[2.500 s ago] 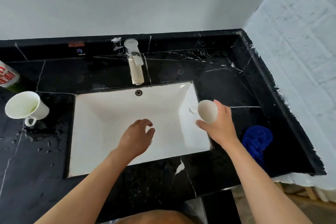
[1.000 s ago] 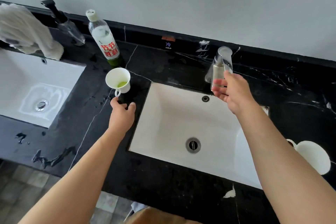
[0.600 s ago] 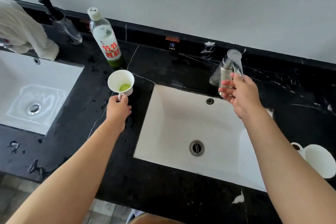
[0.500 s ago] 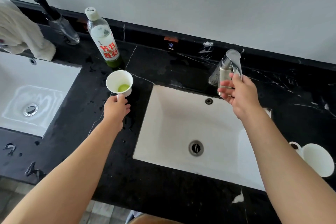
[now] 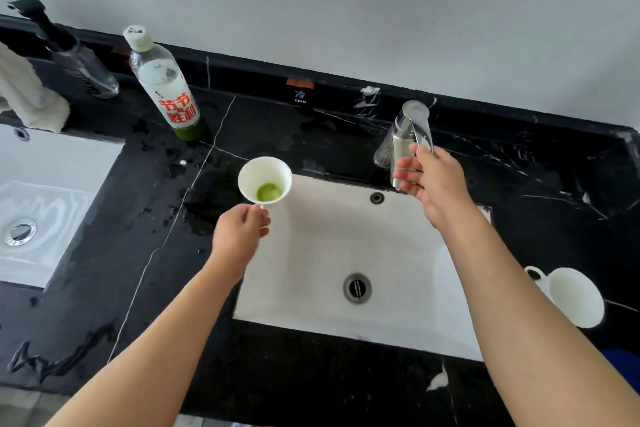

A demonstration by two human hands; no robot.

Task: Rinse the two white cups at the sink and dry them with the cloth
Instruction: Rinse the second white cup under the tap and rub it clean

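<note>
Left hand (image 5: pixel 240 231): pinched shut on the handle of the first cup (image 5: pixel 265 181), which it holds upright in the air at the near-left corner of the sink (image 5: pixel 311 288), partly over the basin.

First cup, contents: a small pool of green liquid lies at the bottom; this cup is plainly not yet rinsed.

Right hand (image 5: pixel 429 180): fingers curled loosely about the faucet (image 5: pixel 410 139), thumb up against the lever; whether it grips firmly I cannot tell.

Water: no stream is visible from the spout, and the basin looks dry around the drain (image 5: pixel 357 287).

Second cup (image 5: pixel 573 296): lying tilted on the black counter (image 5: pixel 311 374) to the right of the sink, handle toward the basin, well apart from both hands; its inside looks clean, though whether it has been rinsed or dried cannot be judged.

Cloth (image 5: pixel 623 366): only a blue edge shows at the far right, near the second cup, untouched.

Bystanders: a labelled bottle (image 5: pixel 162 87) with a green remnant stands behind the first cup.

Progress: early to middle; the first cup needs emptying, rinsing and drying, and the cloth work appears to lie ahead.
</note>
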